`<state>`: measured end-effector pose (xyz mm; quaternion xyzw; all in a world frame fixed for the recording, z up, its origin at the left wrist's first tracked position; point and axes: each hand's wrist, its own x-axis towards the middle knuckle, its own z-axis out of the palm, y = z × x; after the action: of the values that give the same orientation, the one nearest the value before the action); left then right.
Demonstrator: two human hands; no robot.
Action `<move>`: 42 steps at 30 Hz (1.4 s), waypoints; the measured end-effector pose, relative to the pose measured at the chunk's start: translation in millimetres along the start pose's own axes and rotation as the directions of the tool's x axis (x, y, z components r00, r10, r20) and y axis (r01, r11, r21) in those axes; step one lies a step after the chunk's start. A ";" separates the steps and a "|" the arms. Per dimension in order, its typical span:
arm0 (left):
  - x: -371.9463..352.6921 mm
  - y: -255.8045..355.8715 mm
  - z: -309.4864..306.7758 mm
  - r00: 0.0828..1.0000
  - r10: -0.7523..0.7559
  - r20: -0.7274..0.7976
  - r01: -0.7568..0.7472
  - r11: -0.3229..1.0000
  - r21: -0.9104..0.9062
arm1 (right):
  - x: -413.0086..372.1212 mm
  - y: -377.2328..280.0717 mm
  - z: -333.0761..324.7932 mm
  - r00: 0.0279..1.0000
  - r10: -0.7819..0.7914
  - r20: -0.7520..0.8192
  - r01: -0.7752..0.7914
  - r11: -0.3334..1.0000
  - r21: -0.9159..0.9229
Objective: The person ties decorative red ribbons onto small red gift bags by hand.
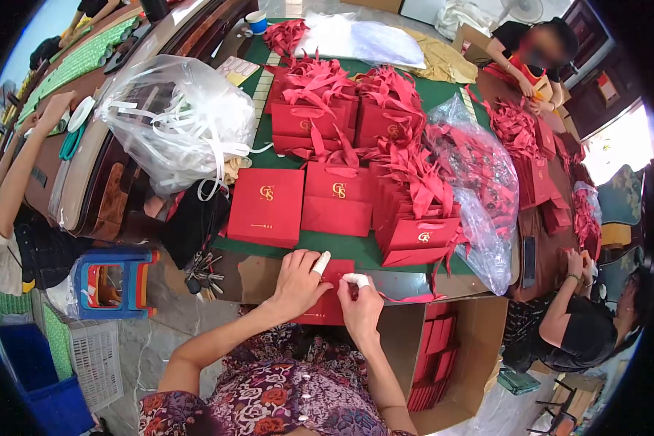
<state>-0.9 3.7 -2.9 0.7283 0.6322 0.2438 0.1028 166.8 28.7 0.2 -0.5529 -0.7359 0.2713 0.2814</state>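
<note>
A red bag [325,311] lies flat at the table's near edge, in front of my body. My left hand [299,282] rests on its left part, fingers spread, one fingertip wrapped in white. My right hand [359,301] is at its right side, thumb and fingers pinched together, with a white wrap on a finger; what the pinch holds is too small to make out. Just beyond stand a stack of flat red bags [265,207], another red bag with a gold logo [336,200] and a row of red bags with ribbon handles [421,236].
A clear bag of white ribbons [178,120] is at the left. Plastic-wrapped red ribbons [479,171] lie at the right. Keys [205,275] hang at the table's near-left edge. A cardboard box [476,356] holds red bags below. Other people work at both sides.
</note>
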 end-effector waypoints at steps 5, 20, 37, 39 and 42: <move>3.2 8.4 -10.9 1.000 -0.016 -0.024 0.014 0.998 -0.063 | 5.1 -5.6 3.4 0.992 0.124 0.021 -0.126 0.981 0.150; -3.0 29.0 -5.8 0.983 0.110 -0.150 -0.111 0.994 0.008 | 21.7 -16.4 -23.9 0.969 0.104 0.222 -0.105 0.994 -0.009; -5.0 34.4 0.3 0.990 0.043 -0.136 -0.044 0.999 -0.002 | 11.3 -19.8 -17.7 0.985 -0.022 0.169 0.037 0.995 -0.087; -4.5 33.2 -0.3 0.992 -0.004 -0.125 -0.003 0.998 -0.055 | 8.8 -21.4 -14.9 0.992 0.026 0.120 -0.018 0.998 -0.066; -1.6 26.7 -3.1 0.993 -0.106 -0.051 0.096 0.980 -0.177 | 3.2 -19.1 -6.5 0.995 0.031 0.094 -0.023 0.997 -0.078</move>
<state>20.7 -3.1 11.6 0.6758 0.6473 0.3144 0.1594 158.0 27.7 18.7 -0.5597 -0.7507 0.2726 0.2210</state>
